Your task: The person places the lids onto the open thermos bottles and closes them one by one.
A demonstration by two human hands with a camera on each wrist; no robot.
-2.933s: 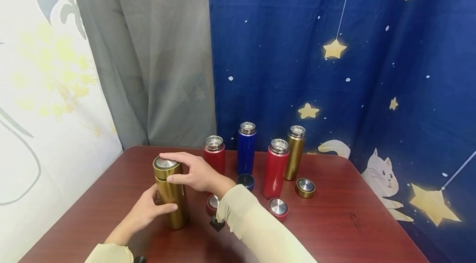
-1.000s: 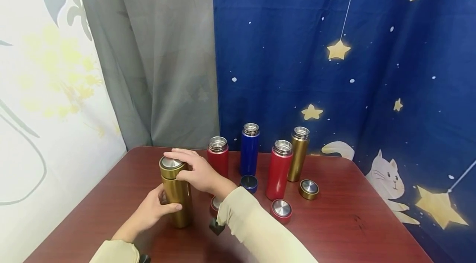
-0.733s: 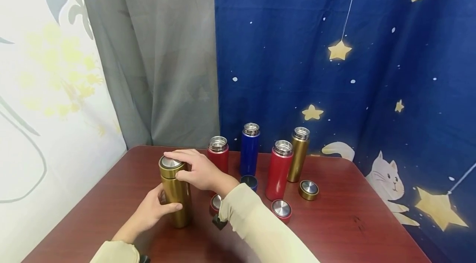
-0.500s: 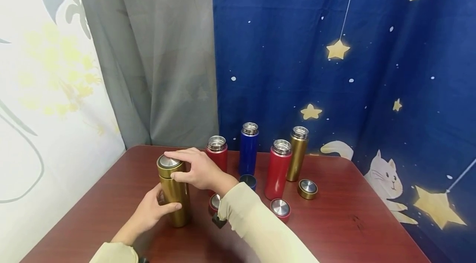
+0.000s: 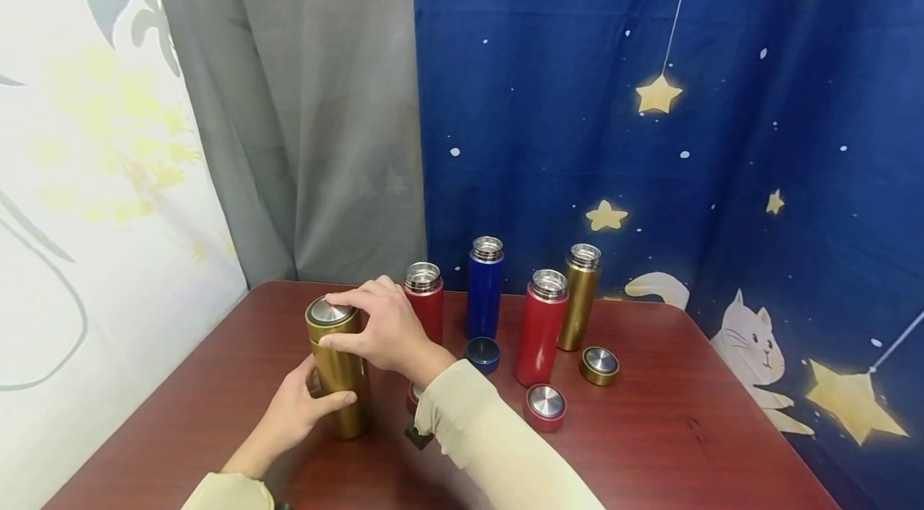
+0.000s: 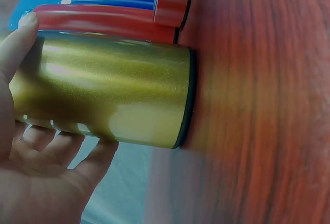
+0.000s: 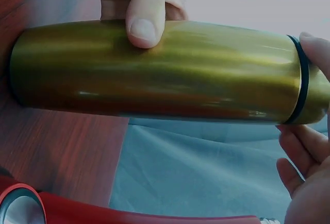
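Observation:
A gold thermos bottle (image 5: 345,398) stands upright on the table at the left, its gold lid (image 5: 328,319) with a silver top sitting on its mouth. My left hand (image 5: 292,410) grips the body at mid-height, thumb in front; the left wrist view shows its fingers (image 6: 98,159) round the far side. The right hand (image 5: 390,325) holds the lid between thumb and fingers, seen from the side in the right wrist view, where a dark ring (image 7: 299,80) marks the seam. Part of the lid is hidden by the right hand.
To the right stand lidless bottles: a red one (image 5: 426,309) partly behind the right hand, a blue one (image 5: 484,297), another red one (image 5: 537,342) and a slim gold one (image 5: 577,305). Before them lie a blue lid (image 5: 482,354), red lid (image 5: 545,407) and gold lid (image 5: 599,366).
The right hand has turned on the lid: its thumb has slid left across the front and its knuckles are raised higher. The left hand keeps its grip on the bottle. The view has shifted slightly.

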